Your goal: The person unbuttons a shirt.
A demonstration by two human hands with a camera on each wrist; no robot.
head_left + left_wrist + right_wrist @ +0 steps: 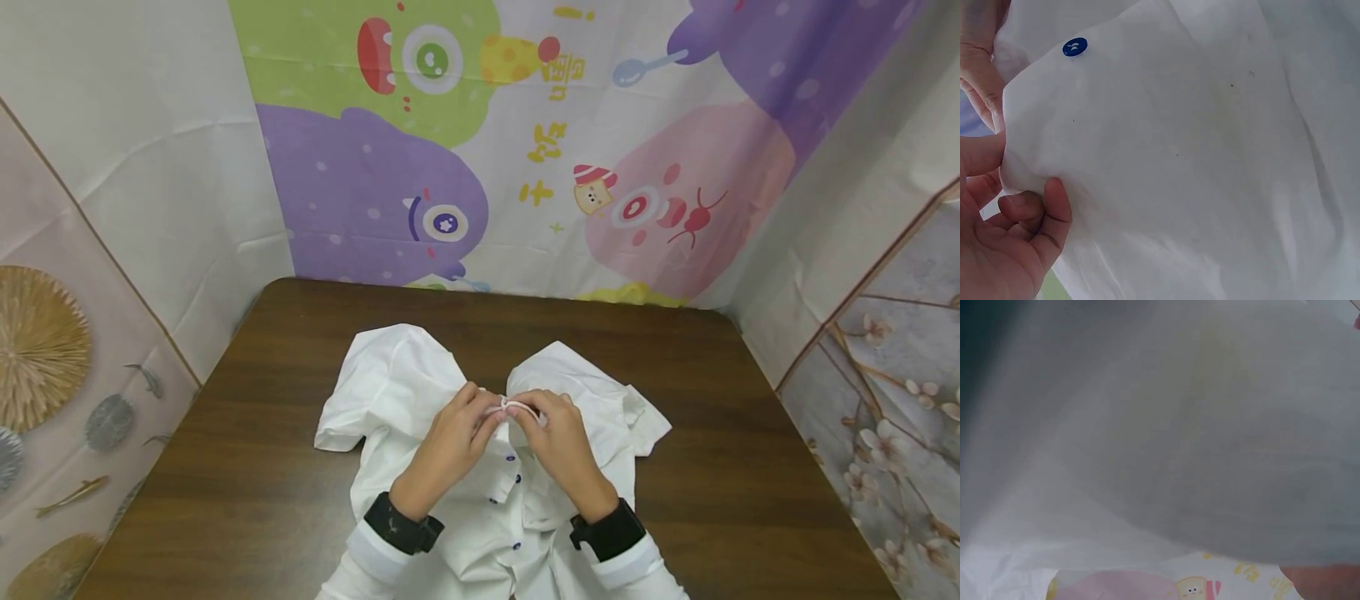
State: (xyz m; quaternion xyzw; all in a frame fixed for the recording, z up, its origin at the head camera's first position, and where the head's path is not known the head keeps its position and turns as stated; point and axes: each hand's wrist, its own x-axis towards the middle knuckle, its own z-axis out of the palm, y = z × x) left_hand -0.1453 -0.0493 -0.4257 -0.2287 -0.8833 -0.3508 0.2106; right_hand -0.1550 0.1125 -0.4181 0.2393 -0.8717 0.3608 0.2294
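Observation:
A white short-sleeved shirt (405, 371) lies on the table, front up, with blue buttons (517, 547) down its middle. Near the top of the front opening, my left hand (453, 429) pinches one edge of the cloth between thumb and fingers. Close beside it, my right hand (558, 437) pinches the facing edge (528, 408), and the fingertips of both hands nearly meet. In the left wrist view a blue button (1075, 47) shows on the cloth above my left hand (1013, 244). White cloth (1166, 456) fills most of the right wrist view, blurred.
The brown wooden table (697, 500) extends around the shirt. Behind it hangs a curtain (525, 250) with cartoon figures. Patterned cloth panels (142, 167) stand at both sides. Black bands (403, 523) circle both wrists.

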